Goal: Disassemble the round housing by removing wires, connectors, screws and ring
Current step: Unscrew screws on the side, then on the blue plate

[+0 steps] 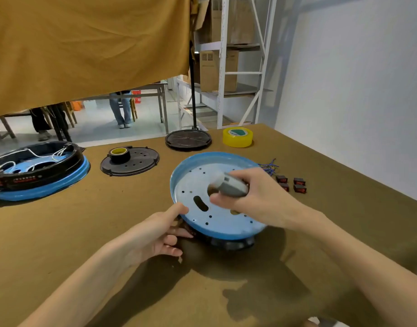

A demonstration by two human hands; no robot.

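The worktop point(108, 232) is covered in matt olive-brown cloth with a slightly rough weave. The round housing point(217, 223) looks like painted metal, its blue rim glossy and its pale inner face smooth and dull. The perforated black cover point(141, 161) looks like matt plastic. The yellow tape roll point(237, 137) is shiny. The hanging curtain point(85, 43) is soft mustard fabric.

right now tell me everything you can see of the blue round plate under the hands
The blue round plate looks like painted metal: raised blue rim, pale flat floor with small holes and an oblong slot. It sits tilted on a black part on the table. The left hand grips its near rim; the right hand holds a grey tool over it.
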